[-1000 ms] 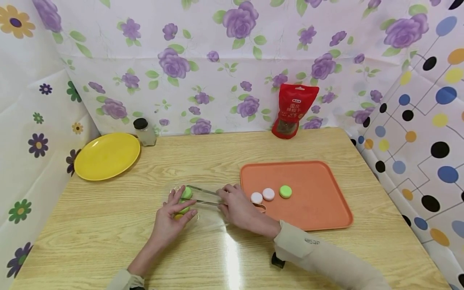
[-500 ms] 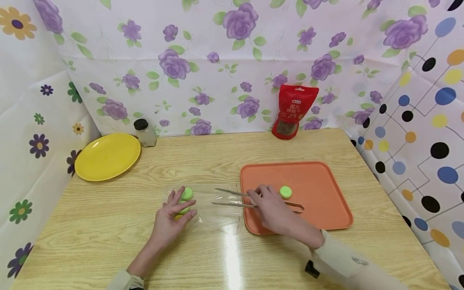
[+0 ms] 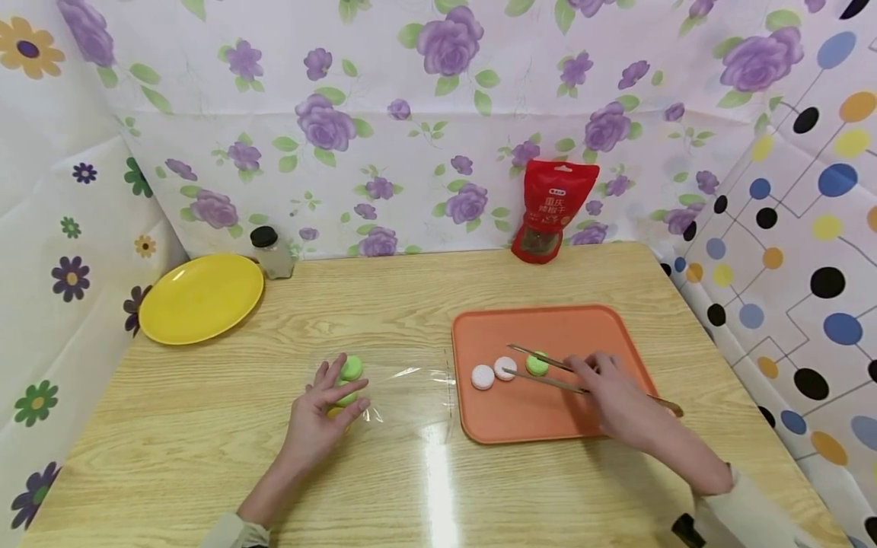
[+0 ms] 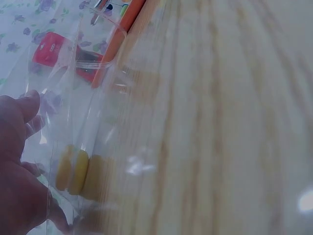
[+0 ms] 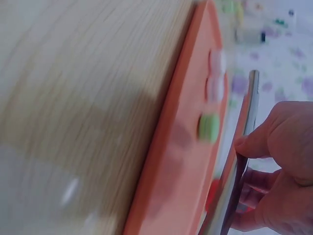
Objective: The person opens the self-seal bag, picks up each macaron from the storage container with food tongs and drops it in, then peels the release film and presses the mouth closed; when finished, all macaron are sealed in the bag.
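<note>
My left hand (image 3: 318, 415) rests on a clear plastic bag (image 3: 411, 388), fingers spread, at its left end. Under and beside those fingers lie green macarons (image 3: 352, 368) and a partly hidden yellow macaron (image 4: 78, 172), seen through the plastic. My right hand (image 3: 617, 396) grips metal tongs (image 5: 234, 176) over the orange tray (image 3: 569, 422). The tongs' arms are apart and point left, one on each side of a green macaron (image 3: 537, 365) in the head view. Two pale macarons (image 3: 483, 377) lie left of it on the tray, near the tong tips.
A yellow plate (image 3: 199, 301) stands at the back left, beside a jar with a black lid (image 3: 272, 255). Against the flowered back cloth stands a red pouch (image 3: 553, 209). Patterned cloths hang on both sides of the wooden table (image 3: 370, 304).
My right hand has moved the tongs from the bag beside my left hand rightwards to over the tray, uncovering the pale macarons. The left hand stays nearly still.
</note>
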### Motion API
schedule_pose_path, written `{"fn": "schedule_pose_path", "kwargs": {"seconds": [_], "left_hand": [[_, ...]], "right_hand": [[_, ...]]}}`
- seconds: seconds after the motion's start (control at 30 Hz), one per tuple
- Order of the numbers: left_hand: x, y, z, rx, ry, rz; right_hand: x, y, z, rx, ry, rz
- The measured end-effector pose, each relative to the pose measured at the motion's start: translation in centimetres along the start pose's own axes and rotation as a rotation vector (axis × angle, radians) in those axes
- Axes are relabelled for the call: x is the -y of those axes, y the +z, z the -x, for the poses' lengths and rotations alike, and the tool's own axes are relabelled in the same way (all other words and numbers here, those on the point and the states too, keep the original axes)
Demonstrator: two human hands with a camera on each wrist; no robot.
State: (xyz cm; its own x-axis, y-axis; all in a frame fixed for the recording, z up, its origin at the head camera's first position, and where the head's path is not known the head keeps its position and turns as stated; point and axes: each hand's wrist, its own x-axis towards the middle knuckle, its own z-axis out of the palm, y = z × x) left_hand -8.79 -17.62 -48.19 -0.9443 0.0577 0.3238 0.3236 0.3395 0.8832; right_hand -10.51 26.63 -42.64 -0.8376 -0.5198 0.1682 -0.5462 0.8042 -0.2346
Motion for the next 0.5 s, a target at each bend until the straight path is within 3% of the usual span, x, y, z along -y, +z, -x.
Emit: {"fn": "schedule_pose_path", "kwargs": {"seconds": [0.23, 0.5], "left_hand": [[0.0, -0.1, 0.0, 0.004, -0.012, 0.017], [0.1, 0.2, 0.0, -0.001, -0.008, 0.008]], "right_hand": [[-2.8, -0.1, 2.3, -0.027, 0.06, 0.033], [-4.1, 0.3, 3.2, -0.021, 0.114, 0.047]]}}
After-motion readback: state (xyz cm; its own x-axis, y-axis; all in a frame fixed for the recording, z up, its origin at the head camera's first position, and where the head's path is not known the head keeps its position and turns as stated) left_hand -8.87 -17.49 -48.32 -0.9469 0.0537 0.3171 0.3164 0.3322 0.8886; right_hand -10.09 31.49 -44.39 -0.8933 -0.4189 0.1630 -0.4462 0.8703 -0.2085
